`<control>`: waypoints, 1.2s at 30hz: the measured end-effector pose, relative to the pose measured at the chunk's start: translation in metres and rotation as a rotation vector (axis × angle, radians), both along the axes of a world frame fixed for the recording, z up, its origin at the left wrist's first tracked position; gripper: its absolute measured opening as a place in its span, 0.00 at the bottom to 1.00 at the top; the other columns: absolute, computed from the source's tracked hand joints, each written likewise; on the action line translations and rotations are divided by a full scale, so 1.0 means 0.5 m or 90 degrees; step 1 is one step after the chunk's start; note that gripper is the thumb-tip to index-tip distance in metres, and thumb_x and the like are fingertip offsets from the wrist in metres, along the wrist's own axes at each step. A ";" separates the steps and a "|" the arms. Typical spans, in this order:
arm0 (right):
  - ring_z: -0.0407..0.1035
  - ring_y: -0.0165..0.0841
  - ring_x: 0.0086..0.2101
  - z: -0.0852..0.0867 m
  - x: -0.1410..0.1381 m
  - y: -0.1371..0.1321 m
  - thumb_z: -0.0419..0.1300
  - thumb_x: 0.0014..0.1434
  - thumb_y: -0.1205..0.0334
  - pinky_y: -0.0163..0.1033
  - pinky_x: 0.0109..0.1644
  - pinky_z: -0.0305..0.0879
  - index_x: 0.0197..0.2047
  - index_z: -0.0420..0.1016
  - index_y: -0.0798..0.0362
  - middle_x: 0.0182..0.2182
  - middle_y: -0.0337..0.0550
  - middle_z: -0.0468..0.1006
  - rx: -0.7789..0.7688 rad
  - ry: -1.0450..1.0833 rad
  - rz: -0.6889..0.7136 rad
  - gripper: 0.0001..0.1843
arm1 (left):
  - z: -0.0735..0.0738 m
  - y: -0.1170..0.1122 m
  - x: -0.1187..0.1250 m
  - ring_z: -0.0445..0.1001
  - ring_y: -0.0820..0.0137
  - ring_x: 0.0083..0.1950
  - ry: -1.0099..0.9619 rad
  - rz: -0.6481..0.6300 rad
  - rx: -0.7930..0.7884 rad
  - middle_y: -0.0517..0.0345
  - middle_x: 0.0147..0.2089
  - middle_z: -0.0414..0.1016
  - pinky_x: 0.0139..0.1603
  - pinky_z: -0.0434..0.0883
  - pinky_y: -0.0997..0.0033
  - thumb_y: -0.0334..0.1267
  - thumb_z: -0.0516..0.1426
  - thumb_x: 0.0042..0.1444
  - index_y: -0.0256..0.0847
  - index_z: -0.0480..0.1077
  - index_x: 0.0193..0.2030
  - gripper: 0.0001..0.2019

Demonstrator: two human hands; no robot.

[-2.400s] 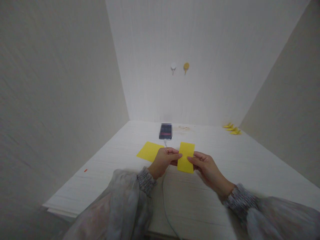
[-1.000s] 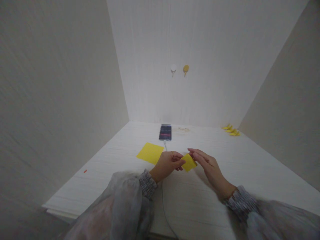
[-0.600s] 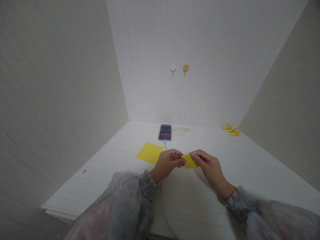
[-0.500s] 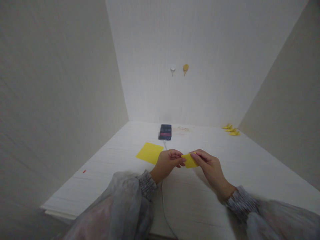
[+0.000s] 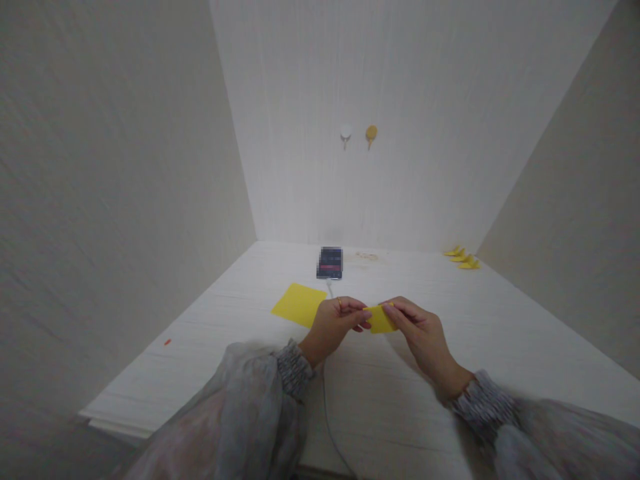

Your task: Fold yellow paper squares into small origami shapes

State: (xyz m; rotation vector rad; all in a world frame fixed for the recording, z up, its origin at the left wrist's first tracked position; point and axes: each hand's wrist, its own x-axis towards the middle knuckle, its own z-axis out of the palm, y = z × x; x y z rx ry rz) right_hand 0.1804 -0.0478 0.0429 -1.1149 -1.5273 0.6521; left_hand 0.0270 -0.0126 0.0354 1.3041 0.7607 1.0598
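A small folded piece of yellow paper (image 5: 381, 320) is held up between my two hands, above the white table. My left hand (image 5: 337, 321) pinches its left edge between thumb and fingers; a ring shows on one finger. On the other side, my right hand (image 5: 417, 333) grips the paper's upper right part, thumb in front and fingers behind. Partly behind my left hand lies a flat yellow sheet (image 5: 299, 304) on the table. The fingers hide both side edges of the folded paper.
A phone (image 5: 330, 263) with a cable (image 5: 327, 407) lies near the back wall. Several folded yellow paper pieces (image 5: 463, 258) sit in the back right corner. A small red bit (image 5: 168, 342) is at the left. Two hooks (image 5: 371, 133) are on the wall.
The hands and the folded paper hold almost the same pose. The whole view has shifted very slightly; my left fingers have moved a little on the paper's edge.
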 end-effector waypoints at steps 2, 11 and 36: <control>0.63 0.29 0.29 0.001 0.000 -0.001 0.53 0.53 0.60 0.32 0.31 0.59 0.27 0.71 0.53 0.26 0.39 0.69 0.004 -0.001 0.007 0.09 | 0.001 -0.001 0.000 0.71 0.74 0.23 0.004 0.007 0.006 0.58 0.20 0.72 0.24 0.67 0.77 0.38 0.60 0.40 0.33 0.68 0.27 0.10; 0.62 0.30 0.28 0.007 -0.001 -0.002 0.53 0.53 0.59 0.33 0.30 0.58 0.25 0.71 0.53 0.25 0.40 0.69 0.007 0.002 0.004 0.11 | 0.004 -0.003 -0.001 0.70 0.75 0.23 0.034 0.013 0.036 0.58 0.21 0.72 0.25 0.67 0.77 0.39 0.59 0.41 0.33 0.70 0.26 0.09; 0.57 0.26 0.22 0.000 -0.012 -0.007 0.57 0.50 0.59 0.31 0.24 0.53 0.21 0.69 0.55 0.19 0.35 0.63 -0.128 0.143 0.082 0.11 | 0.009 -0.012 -0.003 0.60 0.82 0.17 0.112 -0.082 0.048 0.64 0.16 0.63 0.18 0.57 0.81 0.41 0.57 0.42 0.34 0.68 0.23 0.11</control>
